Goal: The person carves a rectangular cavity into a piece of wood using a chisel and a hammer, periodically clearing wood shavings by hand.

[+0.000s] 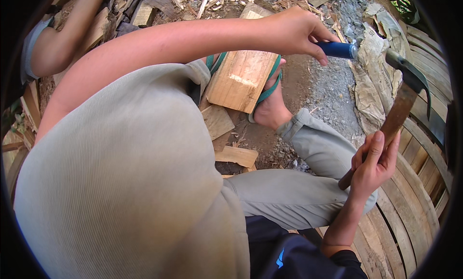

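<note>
My left hand (311, 35) reaches across from the left, closed on a blue, metal-capped tool handle (335, 50), like a chisel's. The far end of that tool is hidden by the hand. On the right, my right hand (374, 163) grips a claw hammer (401, 105) by its worn wooden handle, head up, with the dark curved claw pointing down to the right. The hammer head is near the handle's cap, a gap between them. A thick wooden block (241, 83) with a shallow pale cut in its upper face rests between my feet, in green-strapped sandals.
Wood offcuts (236, 156) lie near the block, and chips litter the ground at the top. A crumpled paper sack (376, 71) lies on grey gravel at right. Curved-looking wooden slats (405, 206) run down the right. Another person's bent limb (60, 45) enters at upper left.
</note>
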A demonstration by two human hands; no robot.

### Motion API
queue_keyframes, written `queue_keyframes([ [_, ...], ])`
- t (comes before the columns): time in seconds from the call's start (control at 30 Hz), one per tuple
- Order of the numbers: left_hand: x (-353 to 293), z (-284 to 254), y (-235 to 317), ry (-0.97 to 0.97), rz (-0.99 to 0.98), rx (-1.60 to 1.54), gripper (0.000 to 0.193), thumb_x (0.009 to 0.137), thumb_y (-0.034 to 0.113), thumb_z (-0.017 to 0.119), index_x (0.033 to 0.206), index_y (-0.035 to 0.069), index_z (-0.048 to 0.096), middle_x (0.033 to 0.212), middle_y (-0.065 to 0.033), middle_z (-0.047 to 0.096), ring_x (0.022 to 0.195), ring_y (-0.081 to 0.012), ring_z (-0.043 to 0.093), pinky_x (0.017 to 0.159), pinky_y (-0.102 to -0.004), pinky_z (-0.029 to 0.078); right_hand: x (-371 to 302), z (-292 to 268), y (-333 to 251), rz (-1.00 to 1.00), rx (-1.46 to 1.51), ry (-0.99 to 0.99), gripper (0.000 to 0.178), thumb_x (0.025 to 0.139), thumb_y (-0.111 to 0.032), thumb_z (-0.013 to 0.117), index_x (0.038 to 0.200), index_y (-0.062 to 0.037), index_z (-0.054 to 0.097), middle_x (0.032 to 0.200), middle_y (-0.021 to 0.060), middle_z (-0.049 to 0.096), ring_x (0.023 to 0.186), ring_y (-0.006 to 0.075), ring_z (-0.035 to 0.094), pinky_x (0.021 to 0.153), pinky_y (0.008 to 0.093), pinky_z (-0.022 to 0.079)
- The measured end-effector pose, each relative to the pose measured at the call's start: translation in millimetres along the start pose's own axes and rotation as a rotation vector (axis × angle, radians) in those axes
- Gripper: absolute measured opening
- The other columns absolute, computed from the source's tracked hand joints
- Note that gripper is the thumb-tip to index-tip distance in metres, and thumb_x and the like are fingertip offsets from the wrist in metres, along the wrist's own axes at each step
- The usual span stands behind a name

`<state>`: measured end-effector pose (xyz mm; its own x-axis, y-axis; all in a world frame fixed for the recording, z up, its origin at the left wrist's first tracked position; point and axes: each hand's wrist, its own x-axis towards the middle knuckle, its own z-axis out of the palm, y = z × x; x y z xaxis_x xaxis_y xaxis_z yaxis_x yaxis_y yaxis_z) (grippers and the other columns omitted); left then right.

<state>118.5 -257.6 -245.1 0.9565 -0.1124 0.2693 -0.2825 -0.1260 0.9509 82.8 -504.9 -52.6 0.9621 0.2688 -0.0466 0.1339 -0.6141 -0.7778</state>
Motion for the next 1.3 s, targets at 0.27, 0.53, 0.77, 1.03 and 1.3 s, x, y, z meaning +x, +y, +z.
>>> queue_keyframes([
  [0.27, 1.3, -1.3, 2.8, -0.009, -0.004, -0.037, 0.051, 0.083, 0.024, 0.084, 0.131, 0.014, 0.07, 0.105, -0.0114, 0.078, 0.095, -0.0193, 0.076, 0.088, -0.034, 0.061, 0.4, 1.4, 3.0, 0.005, -0.125, 0.016, 0.048, 0.105, -0.012, 0.06, 0.15, -0.0008, 0.048, 0.079, -0.0041, 0.055, 0.056, -0.0001, 0.042, 0.048, 0.0173, 0.03],
  [0.53, 1.6, 0.2, -2.0, -0.017, -0.007, -0.038, 0.052, 0.083, 0.024, 0.084, 0.132, 0.014, 0.069, 0.105, -0.0111, 0.078, 0.096, -0.0194, 0.076, 0.089, -0.0333, 0.06, -1.4, 3.7, 10.0, 0.021, -0.166, -0.017, 0.048, 0.105, -0.011, 0.059, 0.15, -0.0009, 0.046, 0.083, -0.0021, 0.057, 0.056, -0.0004, 0.041, 0.047, 0.0174, 0.03],
  [0.77, -1.7, -0.9, -1.3, 0.0, -0.019, -0.003, 0.053, 0.083, 0.025, 0.084, 0.133, 0.014, 0.069, 0.105, -0.0111, 0.078, 0.096, -0.0206, 0.076, 0.087, -0.0336, 0.061, 2.2, 5.7, 6.2, -0.001, -0.115, 0.001, 0.049, 0.105, -0.01, 0.06, 0.15, -0.0006, 0.046, 0.081, -0.0043, 0.056, 0.057, -0.0006, 0.041, 0.048, 0.0178, 0.03],
  [1.03, 1.2, 0.5, -2.3, -0.006, -0.02, 0.02, 0.053, 0.083, 0.028, 0.084, 0.133, 0.018, 0.069, 0.105, -0.0108, 0.078, 0.096, -0.0222, 0.077, 0.084, -0.0333, 0.06, 5.6, 2.5, 14.9, -0.033, -0.256, -0.038, 0.048, 0.105, -0.014, 0.061, 0.15, -0.0035, 0.048, 0.074, -0.0006, 0.055, 0.048, 0.0006, 0.039, 0.041, 0.0185, 0.026],
  [1.3, 4.3, 1.9, -1.7, -0.011, -0.005, 0.011, 0.055, 0.082, 0.03, 0.085, 0.134, 0.019, 0.069, 0.105, -0.011, 0.078, 0.097, -0.0219, 0.076, 0.084, -0.0328, 0.06, 4.9, 1.3, 9.9, 0.07, -0.252, -0.066, 0.05, 0.104, -0.014, 0.063, 0.15, -0.001, 0.048, 0.079, -0.0045, 0.056, 0.057, -0.0002, 0.042, 0.048, 0.0179, 0.031],
])
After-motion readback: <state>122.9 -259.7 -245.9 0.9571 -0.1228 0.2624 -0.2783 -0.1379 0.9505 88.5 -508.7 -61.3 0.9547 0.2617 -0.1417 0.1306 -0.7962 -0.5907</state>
